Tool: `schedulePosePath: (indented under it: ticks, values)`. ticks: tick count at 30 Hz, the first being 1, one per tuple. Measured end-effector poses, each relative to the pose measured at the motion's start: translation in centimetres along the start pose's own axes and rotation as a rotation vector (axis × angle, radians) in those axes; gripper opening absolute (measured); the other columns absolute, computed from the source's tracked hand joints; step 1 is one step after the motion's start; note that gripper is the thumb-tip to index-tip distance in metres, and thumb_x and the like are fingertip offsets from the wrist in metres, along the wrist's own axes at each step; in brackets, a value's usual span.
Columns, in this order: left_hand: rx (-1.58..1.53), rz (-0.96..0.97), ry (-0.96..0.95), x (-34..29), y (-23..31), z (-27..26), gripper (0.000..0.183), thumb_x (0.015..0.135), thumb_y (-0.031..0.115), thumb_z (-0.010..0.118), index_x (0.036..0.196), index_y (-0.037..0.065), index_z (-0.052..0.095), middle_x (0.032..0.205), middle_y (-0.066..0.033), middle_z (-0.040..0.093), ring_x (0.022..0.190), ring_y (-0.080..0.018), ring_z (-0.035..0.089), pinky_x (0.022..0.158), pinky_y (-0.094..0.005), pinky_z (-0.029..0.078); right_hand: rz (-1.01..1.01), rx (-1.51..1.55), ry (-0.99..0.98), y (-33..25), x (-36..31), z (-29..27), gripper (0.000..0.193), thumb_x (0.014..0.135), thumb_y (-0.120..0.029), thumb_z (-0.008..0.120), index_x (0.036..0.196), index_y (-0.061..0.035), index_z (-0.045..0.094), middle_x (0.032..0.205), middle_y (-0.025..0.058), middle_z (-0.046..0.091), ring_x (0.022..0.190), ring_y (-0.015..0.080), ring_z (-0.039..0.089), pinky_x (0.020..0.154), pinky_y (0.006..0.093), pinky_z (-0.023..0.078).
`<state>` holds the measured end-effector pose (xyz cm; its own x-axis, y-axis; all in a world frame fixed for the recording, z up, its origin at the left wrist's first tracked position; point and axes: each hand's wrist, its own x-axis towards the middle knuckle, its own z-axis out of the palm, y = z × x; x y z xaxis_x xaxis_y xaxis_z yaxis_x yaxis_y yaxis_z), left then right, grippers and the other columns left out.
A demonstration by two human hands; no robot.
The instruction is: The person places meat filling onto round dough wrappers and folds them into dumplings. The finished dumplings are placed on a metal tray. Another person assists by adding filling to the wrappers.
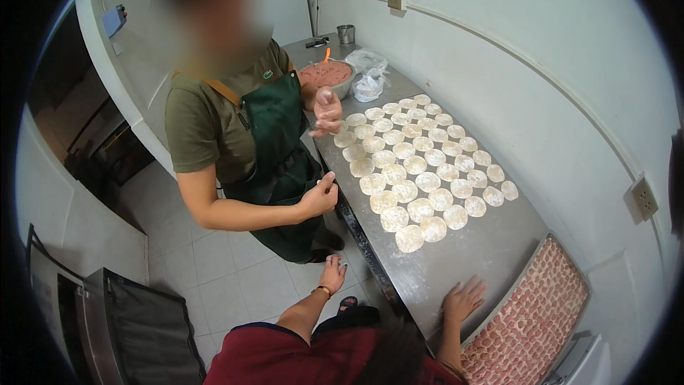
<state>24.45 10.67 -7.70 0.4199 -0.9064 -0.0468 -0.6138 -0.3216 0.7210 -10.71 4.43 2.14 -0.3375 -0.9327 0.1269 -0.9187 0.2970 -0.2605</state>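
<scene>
Roughly four dozen floured dough rounds [415, 165] lie in staggered rows on one steel bench [484, 239], some near its front edge. Bare steel separates them from one tray [587, 291] of pink pieces, too many to count. Both hands are released: the right hand [464, 299] spreads over that gap, the left hand [333, 273] over open floor [242, 278], near one co-worker [274, 121].
</scene>
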Motion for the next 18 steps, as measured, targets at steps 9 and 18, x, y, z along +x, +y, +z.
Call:
schedulePosePath:
  ticks: [9, 18]
  values:
    - [-0.168, 0.185, 0.201, 2.0, 4.1, -0.8, 0.026, 0.086, 0.007, 0.052, 0.111, 0.001, 0.048, 0.115, -0.0187, 0.045, 0.107, -0.0341, 0.048, 0.092, -0.0396, 0.042, -0.017, 0.028, 0.048, -0.4, 0.5, 0.4, 0.064, 0.085, -0.023, 0.049, 0.143, -0.0067, 0.028, 0.147, 0.0220, 0.024, 0.136, 0.0376, 0.022, 0.109, 0.0559, 0.014]
    - [-0.323, 0.293, 0.300, 4.3, 11.3, -0.7, 0.024, 0.084, 0.003, 0.052, 0.108, 0.003, 0.051, 0.113, -0.0167, 0.048, 0.103, -0.0301, 0.051, 0.086, -0.0353, 0.044, -0.022, 0.019, 0.040, -0.4, 0.5, 0.5, 0.063, 0.086, -0.025, 0.049, 0.143, -0.0055, 0.029, 0.147, 0.0231, 0.024, 0.136, 0.0380, 0.022, 0.109, 0.0562, 0.014]
